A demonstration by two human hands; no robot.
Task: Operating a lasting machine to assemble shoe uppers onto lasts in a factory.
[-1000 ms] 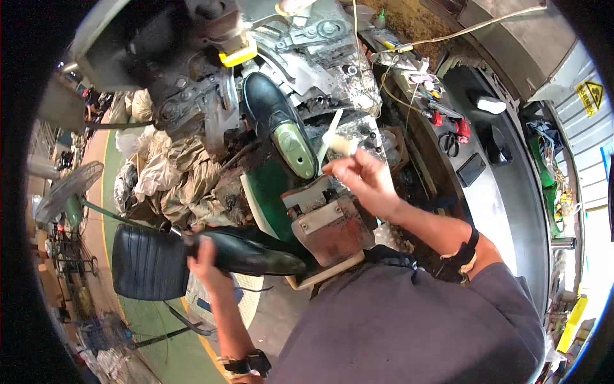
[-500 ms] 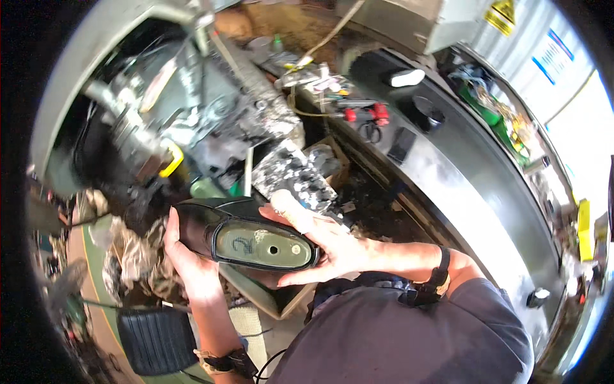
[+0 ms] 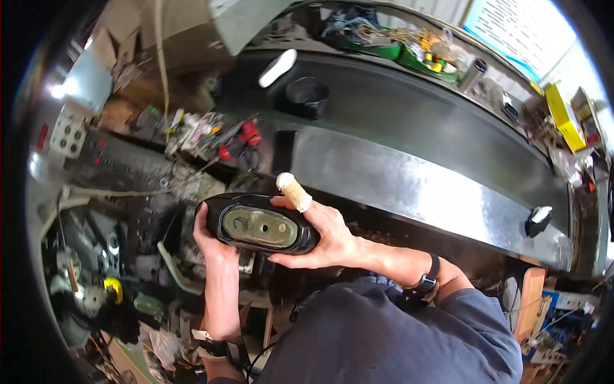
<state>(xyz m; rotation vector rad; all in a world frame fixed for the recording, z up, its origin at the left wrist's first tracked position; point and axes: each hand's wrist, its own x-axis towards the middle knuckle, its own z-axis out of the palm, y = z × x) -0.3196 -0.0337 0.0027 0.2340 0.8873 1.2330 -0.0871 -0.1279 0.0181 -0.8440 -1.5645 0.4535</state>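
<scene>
- Both hands hold a black oval housing (image 3: 259, 225) in front of the chest, above a cluttered engine bay, its open face turned up toward the camera
- Inside the housing sits a flat greenish-grey insert (image 3: 259, 227) with a small hole near its middle; it fills most of the opening
- The left hand (image 3: 214, 246) cups the housing's left end from below, fingers curled round the rim
- The right hand (image 3: 320, 233) is wrapped over the right end, fingers closed on the lower edge; one finger sticks up, bound in a tan bandage (image 3: 294, 190)
- A dark watch (image 3: 427, 281) is on the right wrist
- Beyond the housing runs a long dark bench (image 3: 409, 128) with a shiny metal front
- On the bench stands a black cup (image 3: 307, 96); what it holds I cannot tell. Beside it lies a white oblong piece (image 3: 277, 67)
- At the back a green tray (image 3: 384, 48) holds wires and small parts
- A yellow box (image 3: 563, 115) lies at the bench's right end
- Red-handled tools (image 3: 240, 141) lie just left of the bench, above the housing
</scene>
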